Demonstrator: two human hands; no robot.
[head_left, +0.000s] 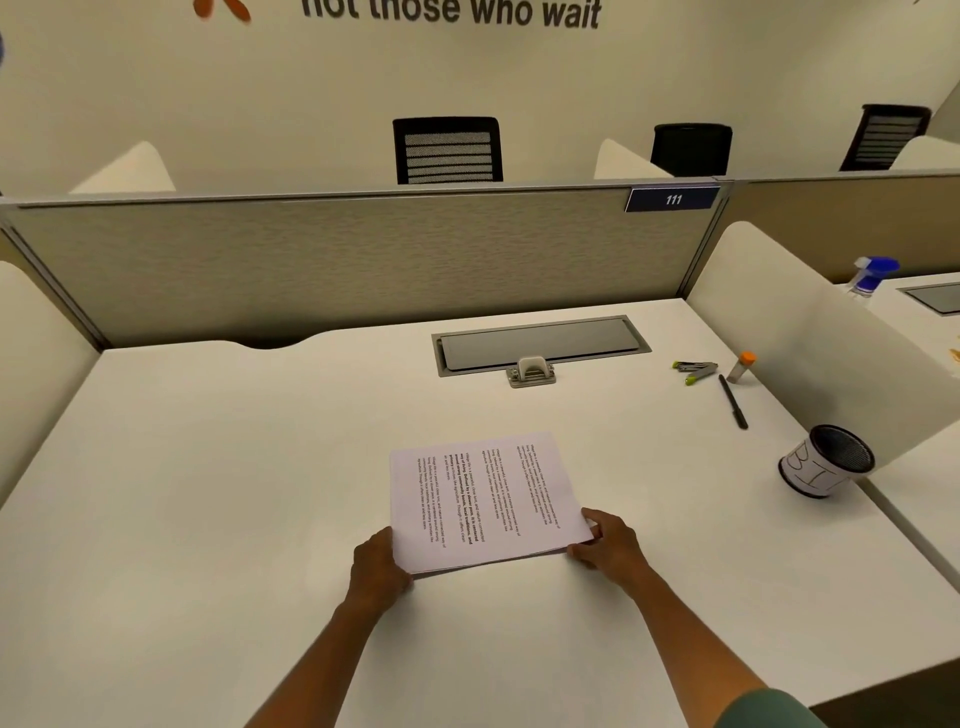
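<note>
A thin stack of printed paper sheets (485, 501) lies on the white desk (208, 467), its text running sideways. My left hand (378, 564) holds the stack's near left corner, fingers tucked under the edge. My right hand (613, 543) pinches the near right corner, thumb on top of the sheets. The near edge of the stack is slightly lifted off the desk.
A hole punch (531, 371) sits by the grey cable hatch (540, 343). At the right lie a stapler (696, 370), a glue stick with orange cap (742, 366), a black pen (733, 401) and a mesh pen cup (826, 461). A spray bottle (872, 275) stands beyond the side divider.
</note>
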